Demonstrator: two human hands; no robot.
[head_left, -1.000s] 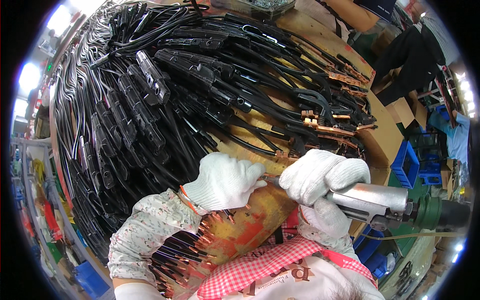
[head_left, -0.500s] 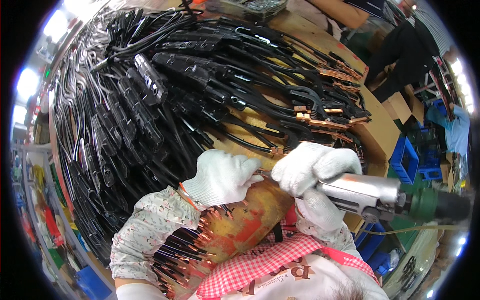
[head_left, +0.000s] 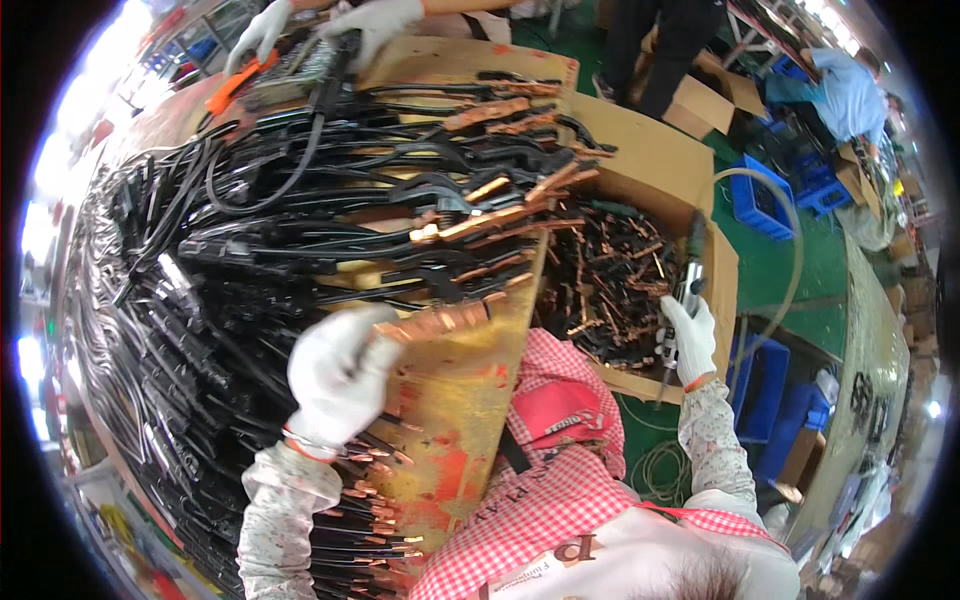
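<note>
My left hand (head_left: 338,370), in a white glove, is closed on one end of a copper-coloured clamp piece (head_left: 445,320), slightly blurred, above the worn yellow tabletop (head_left: 490,380). Off to the right, my gloved right hand (head_left: 692,335) grips a silver air screwdriver (head_left: 690,285) upright at the side of an open carton (head_left: 725,290); its bit points down and a pale hose (head_left: 795,240) loops from it. Black cables with copper-jawed clamps (head_left: 480,220) lie just beyond my left hand. Bare copper cable ends (head_left: 385,515) stick out near my left forearm.
The carton holds a heap of black and copper clamps (head_left: 610,270). A co-worker's gloved hands (head_left: 370,25) are at the far left, beside an orange-handled tool (head_left: 235,85). Blue crates (head_left: 760,200) stand on the green floor, where another person (head_left: 840,90) bends.
My hands, close together at the screwdriver's tip before, have parted. The right hand has carried the screwdriver right, turned upright; the left has moved left with the clamp piece. The view has shifted right.
</note>
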